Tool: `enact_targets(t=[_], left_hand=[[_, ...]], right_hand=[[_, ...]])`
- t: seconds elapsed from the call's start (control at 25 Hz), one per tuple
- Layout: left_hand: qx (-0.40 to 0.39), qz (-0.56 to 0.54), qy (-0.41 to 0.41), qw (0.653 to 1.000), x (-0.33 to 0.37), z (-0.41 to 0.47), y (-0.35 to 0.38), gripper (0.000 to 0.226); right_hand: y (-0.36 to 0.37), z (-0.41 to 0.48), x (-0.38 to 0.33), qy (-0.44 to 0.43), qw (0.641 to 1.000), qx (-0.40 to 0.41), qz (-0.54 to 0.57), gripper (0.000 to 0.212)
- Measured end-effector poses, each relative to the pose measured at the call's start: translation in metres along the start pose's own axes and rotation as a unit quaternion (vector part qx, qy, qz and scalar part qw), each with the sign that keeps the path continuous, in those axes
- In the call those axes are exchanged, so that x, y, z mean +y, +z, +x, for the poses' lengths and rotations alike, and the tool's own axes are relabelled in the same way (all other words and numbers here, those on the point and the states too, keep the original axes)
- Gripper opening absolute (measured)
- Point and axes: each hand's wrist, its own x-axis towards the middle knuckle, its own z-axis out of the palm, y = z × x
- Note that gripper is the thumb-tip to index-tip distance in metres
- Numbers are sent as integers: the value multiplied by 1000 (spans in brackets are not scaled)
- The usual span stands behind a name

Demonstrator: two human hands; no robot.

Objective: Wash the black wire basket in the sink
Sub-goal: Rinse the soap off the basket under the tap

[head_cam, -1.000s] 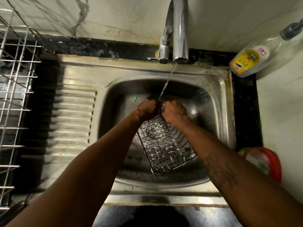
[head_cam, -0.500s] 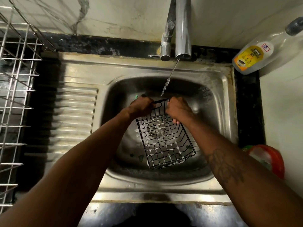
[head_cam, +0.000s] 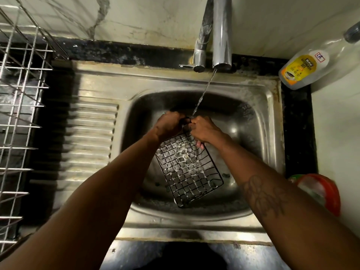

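The black wire basket [head_cam: 188,170] hangs tilted inside the steel sink [head_cam: 259,121], its foamy grid bottom facing me. My left hand [head_cam: 168,124] grips its far rim on the left. My right hand [head_cam: 202,129] grips the same rim on the right, fingers curled under the wires. A thin stream of water from the chrome tap [head_cam: 221,36] falls between my two hands onto the basket's top edge.
A ribbed draining board [head_cam: 91,137] adjoins the bowl on the left, with a silver wire dish rack [head_cam: 17,114] beyond it. A clear bottle with a yellow label [head_cam: 311,67] lies at the back right. A red and white tub [head_cam: 319,191] sits on the right counter.
The basket has tipped from open-side-up back to showing its soapy bottom. Both hands have moved closer together at the top rim under the stream.
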Motion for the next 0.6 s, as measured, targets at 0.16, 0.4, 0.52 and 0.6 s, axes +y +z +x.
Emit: enact_targets(t=[0.16, 0.4, 0.52, 0.6], left_hand=[[19, 1, -12, 1000, 12, 0, -1, 69], [13, -8, -48, 999, 32, 7, -1, 47], [-11, -27, 0, 1000, 25, 7, 0, 34], [-32, -35, -2, 999, 22, 4, 4, 41]], right_hand=[[0, 2, 10, 18, 999, 24, 24, 16], [-3, -1, 16, 40, 998, 49, -32, 11], [-4, 1, 12, 41, 994, 58, -81, 16], [-6, 1, 10, 64, 991, 84, -84, 17]])
